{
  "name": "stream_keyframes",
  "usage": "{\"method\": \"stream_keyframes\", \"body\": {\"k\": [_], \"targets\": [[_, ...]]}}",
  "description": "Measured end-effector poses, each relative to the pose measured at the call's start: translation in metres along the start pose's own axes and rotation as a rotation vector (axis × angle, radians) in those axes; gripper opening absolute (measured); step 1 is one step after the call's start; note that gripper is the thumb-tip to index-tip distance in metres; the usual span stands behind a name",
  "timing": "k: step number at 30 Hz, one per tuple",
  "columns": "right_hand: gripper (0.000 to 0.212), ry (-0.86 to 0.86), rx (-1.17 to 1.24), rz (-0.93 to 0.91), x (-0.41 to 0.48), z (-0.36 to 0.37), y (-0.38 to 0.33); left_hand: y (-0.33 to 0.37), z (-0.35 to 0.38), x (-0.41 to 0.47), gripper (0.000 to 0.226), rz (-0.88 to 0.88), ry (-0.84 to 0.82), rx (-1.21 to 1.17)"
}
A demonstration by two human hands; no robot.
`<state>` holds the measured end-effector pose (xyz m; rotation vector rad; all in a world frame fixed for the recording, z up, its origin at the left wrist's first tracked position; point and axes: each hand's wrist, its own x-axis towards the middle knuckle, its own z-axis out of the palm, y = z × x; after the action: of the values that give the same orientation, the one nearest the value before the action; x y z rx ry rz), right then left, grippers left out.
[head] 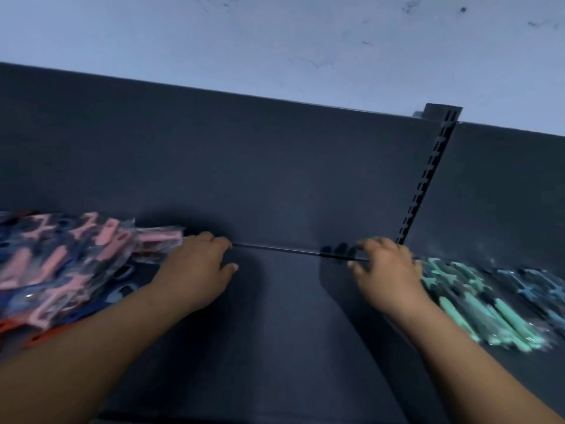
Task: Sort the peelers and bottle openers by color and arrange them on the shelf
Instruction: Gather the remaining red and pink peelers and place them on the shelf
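Note:
On the dark shelf [275, 316] a mixed pile of bagged peelers and bottle openers [61, 264], pink, blue and red, lies at the left. My left hand [195, 270] rests flat beside that pile, fingers spread, touching its right edge and holding nothing. A group of teal peelers [477, 307] lies at the right, and blue ones [538, 286] sit beyond them. My right hand [388, 270] lies flat against the left edge of the teal group, fingers apart, with nothing in it. The frame is blurred.
The shelf's dark back panel [244, 163] rises behind both hands. A slotted upright [428, 179] runs up the panel at the right. A pale wall [275, 41] shows above. The shelf's front edge is near the bottom of the frame.

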<state>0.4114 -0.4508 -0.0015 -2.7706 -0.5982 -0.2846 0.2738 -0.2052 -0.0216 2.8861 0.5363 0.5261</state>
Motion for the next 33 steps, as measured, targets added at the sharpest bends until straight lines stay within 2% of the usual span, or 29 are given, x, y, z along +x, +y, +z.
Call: {"method": "stream_keyframes", "body": {"k": [7, 13, 19, 22, 24, 26, 28, 30, 33], "targets": [[0.047, -0.169, 0.191, -0.266, -0.009, 0.041, -0.12, -0.082, -0.035, -0.023, 0.033, -0.138, 0.03, 0.082], [0.042, -0.283, 0.289, -0.382, -0.019, 0.069, -0.198, -0.133, -0.05, -0.042, 0.047, -0.297, -0.07, 0.152], [0.038, -0.322, 0.322, -0.436, -0.028, 0.088, -0.246, -0.153, -0.049, -0.052, 0.06, -0.318, -0.169, 0.21], [0.037, -0.32, 0.343, -0.454, -0.031, 0.092, -0.263, -0.16, -0.049, -0.05, 0.045, -0.311, -0.16, 0.146], [0.034, -0.303, 0.382, -0.451, -0.032, 0.093, -0.271, -0.167, -0.051, -0.049, 0.028, -0.332, -0.13, 0.027], [0.03, -0.263, 0.45, -0.436, -0.033, 0.094, -0.278, -0.171, -0.053, -0.047, 0.021, -0.357, -0.084, -0.099], [0.036, -0.174, 0.473, -0.445, -0.034, 0.095, -0.284, -0.175, -0.056, -0.046, 0.018, -0.384, -0.038, -0.177], [0.054, -0.08, 0.4, -0.514, -0.033, 0.093, -0.29, -0.177, -0.061, -0.045, 0.016, -0.365, -0.03, -0.195], [0.071, -0.071, 0.19, -0.665, -0.031, 0.089, -0.297, -0.178, -0.068, -0.043, 0.015, -0.216, -0.1, -0.276]]}}
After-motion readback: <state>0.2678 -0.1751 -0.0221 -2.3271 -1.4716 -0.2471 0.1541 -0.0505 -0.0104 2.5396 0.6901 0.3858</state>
